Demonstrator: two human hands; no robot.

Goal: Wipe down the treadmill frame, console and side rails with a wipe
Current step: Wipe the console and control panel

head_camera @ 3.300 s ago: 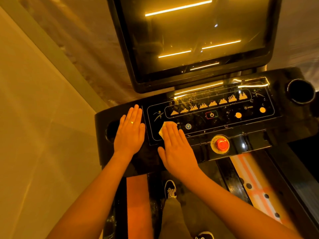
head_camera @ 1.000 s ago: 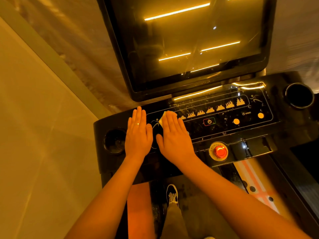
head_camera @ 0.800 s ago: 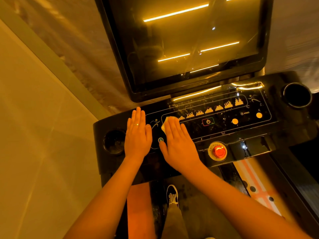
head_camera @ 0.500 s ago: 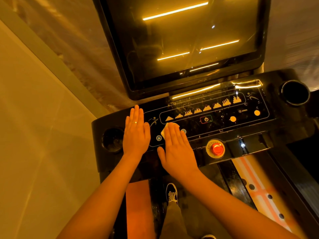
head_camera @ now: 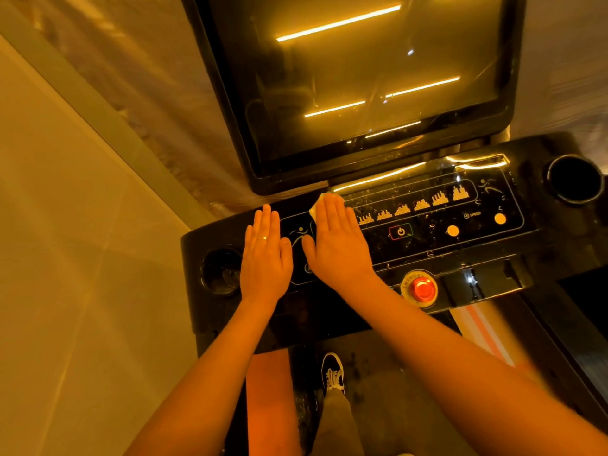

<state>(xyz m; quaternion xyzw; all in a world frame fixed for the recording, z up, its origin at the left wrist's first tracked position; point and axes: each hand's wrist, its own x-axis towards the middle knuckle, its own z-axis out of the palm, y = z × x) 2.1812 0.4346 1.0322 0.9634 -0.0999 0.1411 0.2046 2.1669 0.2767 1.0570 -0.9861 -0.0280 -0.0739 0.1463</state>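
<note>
Your right hand [head_camera: 335,245] lies flat, fingers straight and together, pressing the wipe [head_camera: 315,209] onto the left part of the console [head_camera: 487,248]. Only a pale corner of the wipe shows, at the tips of your index and middle fingers, close under the lower edge of the screen [head_camera: 378,77]. Your left hand [head_camera: 266,258] also lies flat and holds nothing, palm down on the console just beside the right, with a ring [head_camera: 262,238] on one finger. A cup holder [head_camera: 221,271] sits just left of that hand. The red button [head_camera: 422,288] stands near your right wrist, untouched. Below the console, one shoe [head_camera: 333,373] rests on the dark deck [head_camera: 378,373].
</note>
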